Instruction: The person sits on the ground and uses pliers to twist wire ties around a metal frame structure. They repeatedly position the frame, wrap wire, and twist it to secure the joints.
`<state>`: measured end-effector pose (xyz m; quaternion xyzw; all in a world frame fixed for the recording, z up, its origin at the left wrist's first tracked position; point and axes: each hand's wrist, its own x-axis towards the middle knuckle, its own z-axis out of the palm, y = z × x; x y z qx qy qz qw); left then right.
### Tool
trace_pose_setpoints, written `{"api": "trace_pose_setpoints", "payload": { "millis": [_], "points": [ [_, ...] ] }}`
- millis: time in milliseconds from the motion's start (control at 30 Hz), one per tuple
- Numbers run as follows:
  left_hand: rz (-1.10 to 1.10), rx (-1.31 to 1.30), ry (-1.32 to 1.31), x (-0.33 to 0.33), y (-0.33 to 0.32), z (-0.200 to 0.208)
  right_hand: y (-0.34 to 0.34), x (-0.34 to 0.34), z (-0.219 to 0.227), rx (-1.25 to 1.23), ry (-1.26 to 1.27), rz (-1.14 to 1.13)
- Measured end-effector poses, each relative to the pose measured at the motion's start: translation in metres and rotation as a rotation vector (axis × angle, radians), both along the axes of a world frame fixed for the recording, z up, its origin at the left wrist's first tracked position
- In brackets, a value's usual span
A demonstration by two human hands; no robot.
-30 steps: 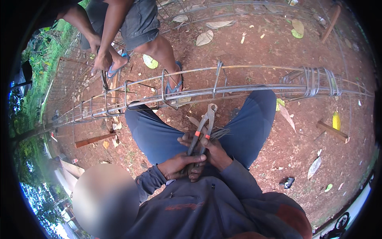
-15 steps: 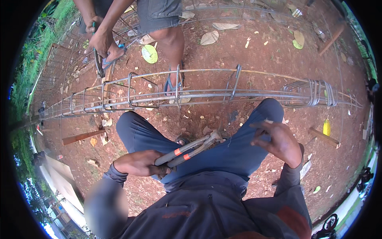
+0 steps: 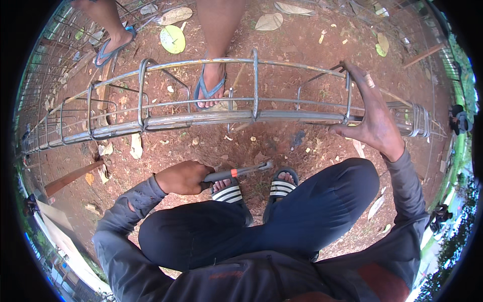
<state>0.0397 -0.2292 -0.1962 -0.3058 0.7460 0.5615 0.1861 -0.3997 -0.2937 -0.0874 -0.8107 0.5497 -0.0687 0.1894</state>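
Note:
My left hand (image 3: 183, 177) is closed around the dark handles of a pair of pincers (image 3: 236, 172), which carry an orange band. The jaws point right, over the ground just in front of my sandals. At the right, my right hand (image 3: 376, 118) reaches over a long steel rebar cage (image 3: 201, 117). Its thumb and fingers are spread wide beside a square stirrup (image 3: 348, 98), fingertips near the top corner and thumb by the lower bars. Whether the fingers press on the steel I cannot tell. Another stirrup (image 3: 255, 85) stands to the left of it on the bars.
A co-worker's sandalled foot (image 3: 210, 90) stands close behind the cage. More stirrups are bunched (image 3: 417, 121) at the cage's right end. A wooden stake (image 3: 75, 177) lies at the left. Dry leaves (image 3: 269, 22) are scattered on the red soil.
My right hand has moved forward from above my knee to the stirrup, its fingers spreading. The left hand has carried the pincers forward and turned them. The co-worker's hands have gone out of view.

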Motion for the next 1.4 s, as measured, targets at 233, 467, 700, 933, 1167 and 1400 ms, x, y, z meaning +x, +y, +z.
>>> {"api": "trace_pose_setpoints", "payload": {
  "millis": [233,467,700,933,1167,1400],
  "points": [
    [0.218,-0.224,-0.046,-0.042,0.062,-0.137,-0.001,-0.002,-0.01,-0.04,-0.036,0.013],
    [0.322,-0.949,-0.094,-0.083,0.117,-0.229,0.015,0.021,-0.004,-0.319,-0.025,0.065],
    [0.778,-0.855,0.017,-0.087,0.102,-0.163,0.095,0.09,-0.094,-0.219,-0.357,0.107],
    [0.881,-0.718,0.171,-0.122,0.106,-0.2,0.087,0.097,-0.236,0.299,0.007,-0.104],
    [0.863,-0.624,0.119,-0.158,0.1,-0.223,0.127,0.06,-0.325,0.123,0.115,-0.119],
    [0.581,-0.786,0.251,-0.184,0.081,-0.228,0.128,0.032,-0.341,-0.209,0.141,0.123]
  ]
}}
